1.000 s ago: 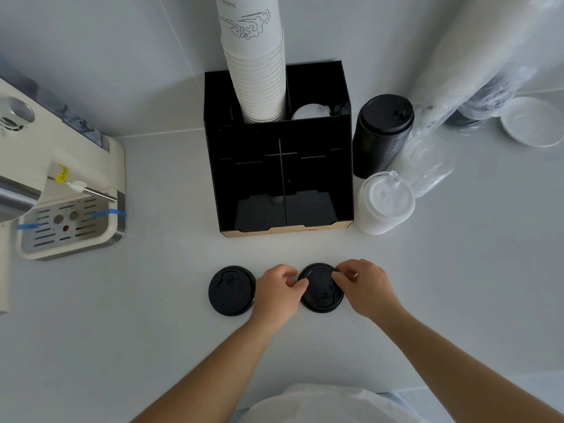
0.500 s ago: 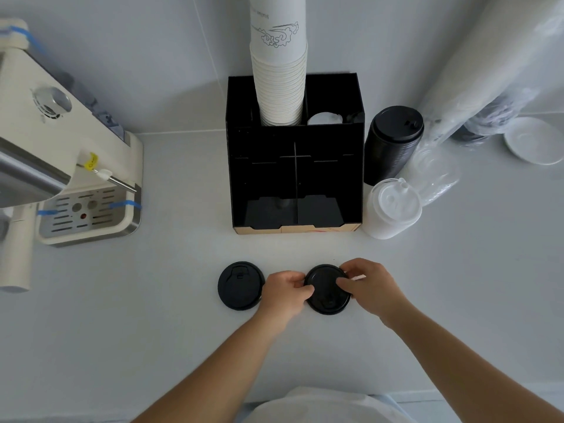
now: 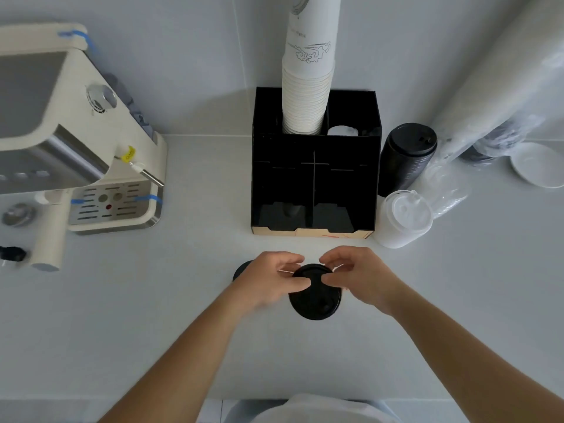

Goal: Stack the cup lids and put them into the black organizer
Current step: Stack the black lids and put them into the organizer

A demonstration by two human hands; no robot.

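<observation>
A black cup lid [image 3: 316, 296] is held between both hands above the white counter, in front of the black organizer [image 3: 316, 181]. My left hand [image 3: 270, 280] pinches its left rim and my right hand [image 3: 358, 274] pinches its right rim. A second black lid [image 3: 241, 270] lies on the counter to the left, mostly hidden behind my left hand. The organizer's front compartments look dark and I cannot tell what they hold.
A tall stack of white paper cups [image 3: 306, 87] stands in the organizer's back left slot. A black lid stack [image 3: 407, 157] and a white lid stack [image 3: 403, 219] sit right of it. A coffee machine [image 3: 73, 141] stands at left, bagged cups and a white saucer [image 3: 538, 164] at right.
Both hands have closed in on the right lid and raised it off the counter. My left hand now covers most of the left lid. The camera has tilted, shifting the scene.
</observation>
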